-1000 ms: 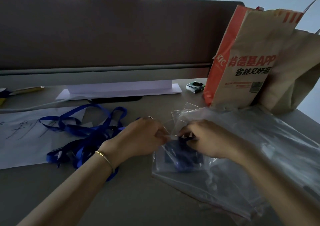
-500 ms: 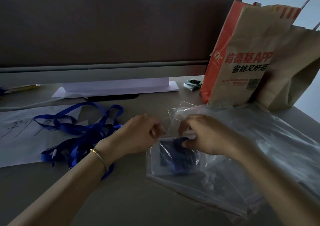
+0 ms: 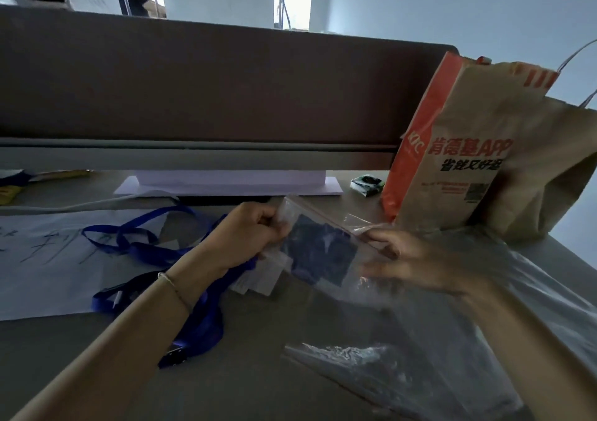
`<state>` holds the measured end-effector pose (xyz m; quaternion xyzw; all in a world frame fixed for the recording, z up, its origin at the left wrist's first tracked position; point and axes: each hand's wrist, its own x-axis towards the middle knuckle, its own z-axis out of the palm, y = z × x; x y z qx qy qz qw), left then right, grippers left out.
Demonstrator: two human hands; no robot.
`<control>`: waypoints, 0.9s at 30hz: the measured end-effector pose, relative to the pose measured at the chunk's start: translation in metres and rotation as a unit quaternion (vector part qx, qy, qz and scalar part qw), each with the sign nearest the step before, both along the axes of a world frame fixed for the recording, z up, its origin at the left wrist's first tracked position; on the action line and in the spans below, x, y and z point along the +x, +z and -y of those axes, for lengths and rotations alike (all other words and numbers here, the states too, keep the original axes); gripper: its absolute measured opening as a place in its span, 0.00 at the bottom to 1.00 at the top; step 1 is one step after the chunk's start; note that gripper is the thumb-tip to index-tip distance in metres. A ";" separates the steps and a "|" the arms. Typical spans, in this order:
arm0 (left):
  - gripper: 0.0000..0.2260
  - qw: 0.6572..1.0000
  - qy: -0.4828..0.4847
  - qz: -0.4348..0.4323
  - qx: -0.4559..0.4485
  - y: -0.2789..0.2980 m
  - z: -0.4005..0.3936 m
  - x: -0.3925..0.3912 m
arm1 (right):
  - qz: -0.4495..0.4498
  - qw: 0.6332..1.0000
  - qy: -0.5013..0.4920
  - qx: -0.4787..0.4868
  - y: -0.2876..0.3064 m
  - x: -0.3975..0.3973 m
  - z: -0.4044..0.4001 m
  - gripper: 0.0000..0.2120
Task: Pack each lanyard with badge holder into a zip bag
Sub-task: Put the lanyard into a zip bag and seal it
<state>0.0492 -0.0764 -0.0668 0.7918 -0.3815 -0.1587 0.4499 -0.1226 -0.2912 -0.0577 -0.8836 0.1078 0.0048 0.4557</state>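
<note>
Zip bag (image 3: 318, 252), clear and already loaded with a folded blue lanyard and badge holder (image 3: 319, 254), is held just above the desk (image 3: 245, 372) near its middle, between two hands. The left hand (image 3: 248, 236) has curled fingers pinching the bag's upper left corner; the right hand (image 3: 410, 259) is motion-blurred at the bag's right end by the red seal strip, and whether its fingers pinch or merely touch the film cannot be told.

By the look of it the packet is light, limp and slippery — best taken at the stiffer seal strip or by a corner, since the thin film would slide and crumple under a flat grip.

More blue lanyards (image 3: 148, 249) lie tangled toward the desk's left edge, partly on a white sheet (image 3: 42, 268) bearing handwritten strokes too faint to read. Crumpled clear plastic (image 3: 452, 340) covers the right side. At the back right corner stands a brown paper bag (image 3: 468, 159) printed "KFC" and "肯德基APP" — the smaller line beneath is not fully legible.
</note>
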 end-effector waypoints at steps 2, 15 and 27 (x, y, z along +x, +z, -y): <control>0.13 0.999 0.024 -0.032 -0.012 -0.001 -0.004 0.007 | -0.003 0.999 -0.044 0.028 -0.004 0.003 0.001 0.26; 0.09 0.962 0.268 0.038 0.043 -0.026 -0.001 0.079 | 0.143 0.946 -0.271 -0.107 -0.016 0.125 -0.002 0.08; 0.11 0.969 0.209 0.076 0.111 -0.034 -0.006 0.102 | 0.108 0.962 -0.195 -0.161 -0.047 0.157 0.013 0.13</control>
